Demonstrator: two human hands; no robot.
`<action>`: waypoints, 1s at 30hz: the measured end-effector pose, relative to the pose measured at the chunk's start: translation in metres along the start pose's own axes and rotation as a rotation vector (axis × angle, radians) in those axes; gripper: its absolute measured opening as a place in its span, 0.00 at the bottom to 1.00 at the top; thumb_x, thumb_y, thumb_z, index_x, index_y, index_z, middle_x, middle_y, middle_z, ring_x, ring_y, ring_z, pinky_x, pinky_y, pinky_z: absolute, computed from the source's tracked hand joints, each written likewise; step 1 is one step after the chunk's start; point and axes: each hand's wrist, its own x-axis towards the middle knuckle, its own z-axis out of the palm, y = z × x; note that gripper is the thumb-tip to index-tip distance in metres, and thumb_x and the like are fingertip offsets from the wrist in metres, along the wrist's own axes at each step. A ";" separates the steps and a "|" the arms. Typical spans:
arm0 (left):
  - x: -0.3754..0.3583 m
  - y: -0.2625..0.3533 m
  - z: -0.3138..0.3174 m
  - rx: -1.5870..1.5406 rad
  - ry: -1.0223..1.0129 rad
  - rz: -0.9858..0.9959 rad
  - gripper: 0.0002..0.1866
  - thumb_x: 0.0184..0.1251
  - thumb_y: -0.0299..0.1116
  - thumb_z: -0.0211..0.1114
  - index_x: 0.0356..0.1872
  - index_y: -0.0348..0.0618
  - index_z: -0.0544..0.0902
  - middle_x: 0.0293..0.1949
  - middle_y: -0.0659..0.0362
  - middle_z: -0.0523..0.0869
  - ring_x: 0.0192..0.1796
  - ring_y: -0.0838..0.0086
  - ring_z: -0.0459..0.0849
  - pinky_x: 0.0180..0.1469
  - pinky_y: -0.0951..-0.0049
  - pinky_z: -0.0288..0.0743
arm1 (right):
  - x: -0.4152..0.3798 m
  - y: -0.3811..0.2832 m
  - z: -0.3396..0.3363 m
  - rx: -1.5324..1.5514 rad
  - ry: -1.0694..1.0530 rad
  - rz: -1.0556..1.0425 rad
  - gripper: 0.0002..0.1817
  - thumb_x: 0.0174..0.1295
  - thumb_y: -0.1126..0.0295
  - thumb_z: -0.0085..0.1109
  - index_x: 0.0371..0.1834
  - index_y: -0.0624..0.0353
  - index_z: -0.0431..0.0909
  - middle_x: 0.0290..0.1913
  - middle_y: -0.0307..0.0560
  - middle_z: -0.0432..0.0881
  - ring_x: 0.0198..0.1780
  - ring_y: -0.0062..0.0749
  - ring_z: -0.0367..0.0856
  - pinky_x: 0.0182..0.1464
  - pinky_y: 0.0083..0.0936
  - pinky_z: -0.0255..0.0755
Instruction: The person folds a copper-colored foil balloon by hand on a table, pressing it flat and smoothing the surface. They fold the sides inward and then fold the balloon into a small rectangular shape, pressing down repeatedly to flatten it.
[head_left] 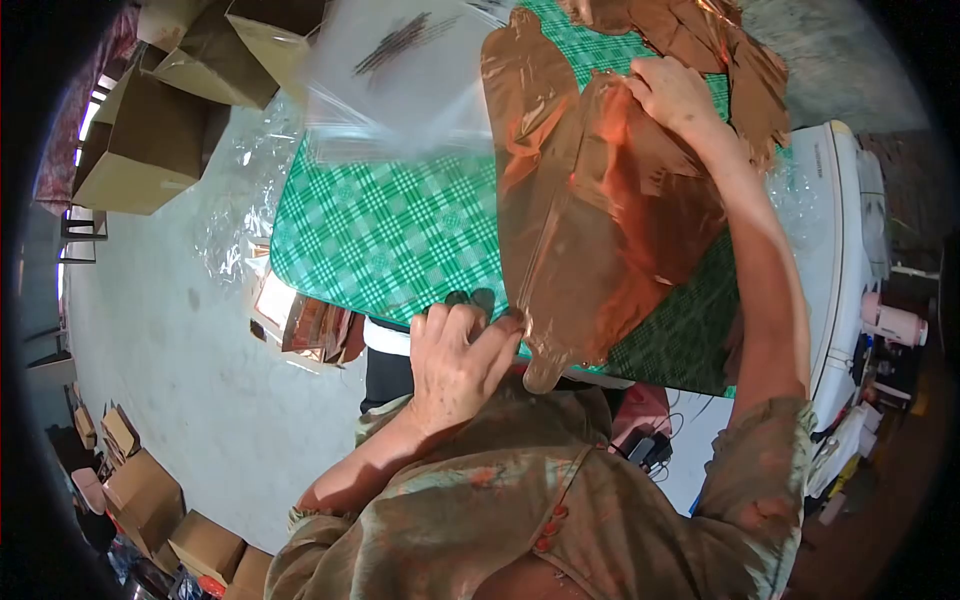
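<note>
A flat copper-coloured foil balloon (560,290) lies lengthwise over the table, its rounded near end hanging over the front edge. My left hand (450,365) is at that edge, fingers curled, thumb and fingertips closed on the balloon's near left border. Farther away, my right hand (675,95) pinches the balloon's upper part, with the forearm passing along its right side. Orange creases and shine run down the raised right half of the foil. Another long copper foil piece (530,80) lies along its left. Some of my fingertips are hidden.
A green checked tablecloth (390,220) covers the table. Clear plastic bags (410,90) lie at the far left, and more copper foil pieces (690,30) at the far right. Cardboard boxes (150,140) stand on the left; a white appliance (835,230) is on the right.
</note>
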 end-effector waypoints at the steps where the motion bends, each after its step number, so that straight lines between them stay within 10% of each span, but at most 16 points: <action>1: 0.000 0.000 0.000 -0.002 -0.002 0.000 0.15 0.61 0.36 0.83 0.50 0.55 0.93 0.37 0.63 0.75 0.40 0.66 0.74 0.42 0.62 0.61 | -0.002 0.000 0.001 0.021 0.078 -0.010 0.13 0.77 0.57 0.59 0.47 0.54 0.82 0.50 0.49 0.89 0.58 0.54 0.85 0.56 0.52 0.79; 9: -0.002 -0.001 0.001 0.008 -0.008 -0.001 0.16 0.60 0.35 0.83 0.50 0.55 0.93 0.37 0.63 0.76 0.41 0.66 0.75 0.43 0.61 0.62 | -0.024 -0.016 -0.002 0.271 0.315 -0.435 0.12 0.72 0.70 0.63 0.57 0.52 0.83 0.57 0.47 0.84 0.63 0.50 0.79 0.65 0.44 0.75; 30: -0.003 -0.002 0.002 0.002 -0.020 0.004 0.17 0.60 0.36 0.83 0.50 0.55 0.92 0.38 0.63 0.77 0.42 0.65 0.76 0.43 0.60 0.61 | -0.038 -0.045 0.002 0.344 0.298 -0.508 0.17 0.64 0.75 0.69 0.57 0.54 0.84 0.61 0.42 0.81 0.68 0.44 0.78 0.68 0.41 0.73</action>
